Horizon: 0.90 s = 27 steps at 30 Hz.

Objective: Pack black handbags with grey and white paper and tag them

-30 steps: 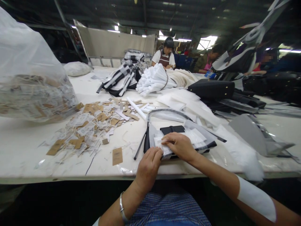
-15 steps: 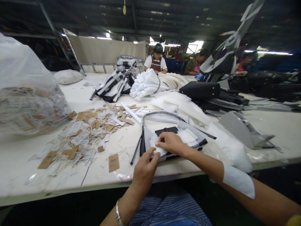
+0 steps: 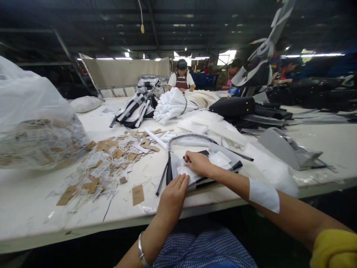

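Observation:
My left hand (image 3: 173, 194) rests at the near edge of a black bag (image 3: 205, 169) lying flat on the white table (image 3: 33, 208), its fingers curled against a clear plastic packet (image 3: 186, 173) on the bag. My right hand (image 3: 198, 163) lies on the same packet a little farther in, fingers closed over it. The bag's grey strap (image 3: 192, 137) arches behind my hands. A thin black strip (image 3: 162, 178) lies just left of the bag.
Scattered brown and white paper tags (image 3: 106, 163) lie to the left, beside a big clear bag of tags (image 3: 36, 126). White padding (image 3: 275, 173), a grey piece (image 3: 287, 150), black bags (image 3: 232, 107) and white bundles (image 3: 174, 104) fill the right and back. People sit at the far side.
The view has tilted and drifted slightly. My right hand slid a little farther in along the packet; my left hand stays at the bag's near edge.

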Available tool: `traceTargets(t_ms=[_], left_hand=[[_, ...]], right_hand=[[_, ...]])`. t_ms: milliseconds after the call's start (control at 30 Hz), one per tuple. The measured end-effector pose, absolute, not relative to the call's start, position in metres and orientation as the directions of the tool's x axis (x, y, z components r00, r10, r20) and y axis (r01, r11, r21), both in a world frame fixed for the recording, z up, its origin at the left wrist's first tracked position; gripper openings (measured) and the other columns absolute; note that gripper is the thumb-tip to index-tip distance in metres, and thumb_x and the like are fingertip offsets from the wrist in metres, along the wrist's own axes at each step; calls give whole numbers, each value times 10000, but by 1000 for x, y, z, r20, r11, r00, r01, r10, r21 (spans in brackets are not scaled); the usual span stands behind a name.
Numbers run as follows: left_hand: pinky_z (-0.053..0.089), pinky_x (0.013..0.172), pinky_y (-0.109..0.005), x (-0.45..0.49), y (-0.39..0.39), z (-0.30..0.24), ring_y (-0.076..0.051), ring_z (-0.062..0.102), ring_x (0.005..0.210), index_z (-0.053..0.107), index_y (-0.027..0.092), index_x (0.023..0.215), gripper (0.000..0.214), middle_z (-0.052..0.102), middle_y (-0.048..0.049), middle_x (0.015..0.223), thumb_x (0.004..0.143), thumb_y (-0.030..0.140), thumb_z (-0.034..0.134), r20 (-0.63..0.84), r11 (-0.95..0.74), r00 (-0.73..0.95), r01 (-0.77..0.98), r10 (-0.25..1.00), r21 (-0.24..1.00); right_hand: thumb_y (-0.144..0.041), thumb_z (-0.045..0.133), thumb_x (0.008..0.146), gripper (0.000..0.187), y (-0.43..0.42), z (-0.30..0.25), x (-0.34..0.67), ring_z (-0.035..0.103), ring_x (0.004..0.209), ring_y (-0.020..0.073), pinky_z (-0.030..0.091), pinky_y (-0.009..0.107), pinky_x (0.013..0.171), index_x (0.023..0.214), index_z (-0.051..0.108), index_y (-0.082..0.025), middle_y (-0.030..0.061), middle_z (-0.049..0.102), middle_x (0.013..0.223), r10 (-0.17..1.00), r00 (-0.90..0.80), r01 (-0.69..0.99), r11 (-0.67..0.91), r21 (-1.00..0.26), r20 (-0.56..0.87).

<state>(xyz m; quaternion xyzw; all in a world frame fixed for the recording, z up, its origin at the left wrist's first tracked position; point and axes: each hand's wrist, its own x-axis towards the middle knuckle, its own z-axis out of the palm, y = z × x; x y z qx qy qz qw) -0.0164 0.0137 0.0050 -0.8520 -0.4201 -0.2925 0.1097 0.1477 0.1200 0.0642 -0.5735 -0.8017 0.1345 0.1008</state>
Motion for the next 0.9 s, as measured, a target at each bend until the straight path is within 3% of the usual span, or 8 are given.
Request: traceTargets(t_ms=[100, 233, 333, 467, 567, 700, 800, 900], left_hand=[[554, 988, -372, -18, 13, 4, -245, 625, 1187, 555, 120, 1317, 427, 649, -115, 1304, 908, 23, 481, 566, -617, 490, 786, 664, 44], [547, 991, -364, -23, 15, 1, -241, 606, 1218, 529, 137, 1366, 431, 629, -102, 1336, 949, 74, 442, 553, -631, 524, 776, 648, 5], [537, 997, -356, -29, 18, -3, -238, 590, 1240, 464, 157, 1434, 457, 595, -84, 1382, 978, 140, 434, 553, -648, 556, 760, 620, -38], [507, 1021, -348, -32, 20, -5, -225, 590, 1239, 367, 185, 1505, 516, 571, -55, 1412, 992, 192, 422, 574, -649, 570, 756, 588, -86], [460, 1062, -341, -31, 19, -3, -213, 595, 1230, 290, 188, 1540, 552, 557, -42, 1427, 996, 203, 380, 586, -652, 584, 748, 561, -121], [309, 1172, -302, -33, 20, -1, -179, 593, 1230, 286, 200, 1544, 562, 544, -14, 1441, 987, 184, 360, 593, -656, 602, 738, 534, -158], [208, 1211, -283, -37, 25, -5, -165, 589, 1234, 295, 199, 1542, 578, 537, -10, 1448, 968, 168, 362, 583, -679, 635, 711, 506, -185], [197, 1210, -275, -43, 32, -12, -174, 597, 1226, 301, 155, 1537, 596, 534, -34, 1449, 951, 195, 394, 570, -723, 682, 659, 459, -207]], right_hand=[[-219, 681, 831, 118, 115, 68, 150, 628, 823, 182, 373, 254, 659, 926, 618, -191, 44, 691, 914, 937, -340, 873, 344, -346, 73], [-305, 660, 882, 111, 97, 83, 184, 625, 877, 137, 438, 230, 776, 972, 657, -239, -12, 698, 1007, 902, -391, 807, 433, -402, 185], [-349, 578, 939, 149, 86, 97, 246, 637, 870, 132, 479, 248, 821, 999, 683, -264, -30, 716, 1026, 911, -312, 803, 405, -438, 270], [-336, 527, 936, 248, 80, 119, 373, 640, 989, 210, 492, 355, 908, 1081, 686, -212, 54, 702, 1158, 945, 64, 911, 75, -406, 319], [-275, 493, 915, 320, 83, 134, 469, 616, 1095, 277, 430, 412, 992, 1135, 671, -126, 161, 651, 1254, 877, 364, 895, -236, -378, 315], [-282, 518, 895, 262, 96, 141, 548, 614, 1109, 328, 428, 421, 967, 930, 714, -112, 187, 723, 1050, 816, 562, 793, -483, -372, 138], [-334, 494, 937, 343, 107, 136, 572, 684, 892, 270, 484, 350, 825, 768, 699, -116, 178, 745, 860, 804, 589, 713, -563, -417, -79], [-395, 450, 984, 434, 117, 130, 581, 679, 750, 195, 477, 295, 728, 763, 686, -105, 180, 746, 864, 795, 550, 639, -598, -483, -256]])
